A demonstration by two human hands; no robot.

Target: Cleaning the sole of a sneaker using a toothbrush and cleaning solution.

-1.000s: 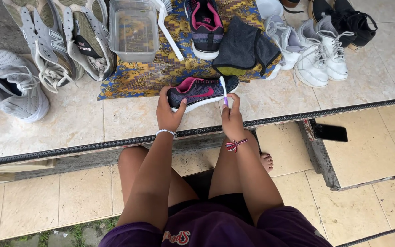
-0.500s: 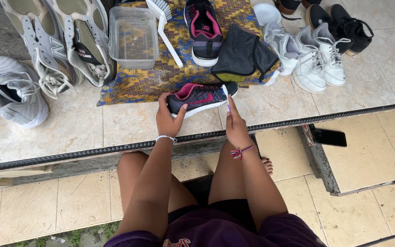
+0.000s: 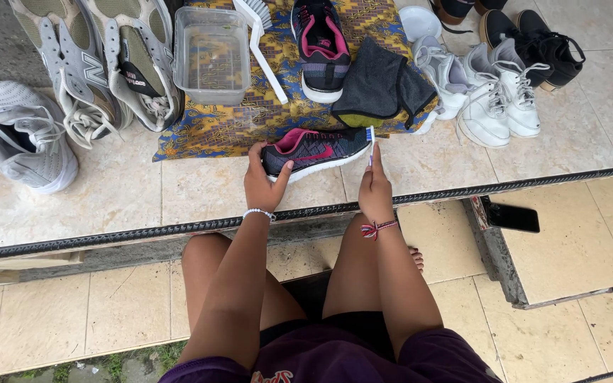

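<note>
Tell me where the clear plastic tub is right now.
In the head view, the clear rectangular plastic tub sits upper left of centre on the patterned blue-and-yellow cloth, between the grey sneakers to its left and the white-handled brush to its right.

Two dark pink-lined shoes (image 3: 315,150), four grey sneakers (image 3: 26,135), two white (image 3: 494,99), two black (image 3: 533,35), one tub (image 3: 211,53), two brushes (image 3: 264,46).

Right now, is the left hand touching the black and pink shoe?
Touching. The head view shows the left hand wrapped around the heel of the black and pink shoe, thumb on its sole edge.
</note>
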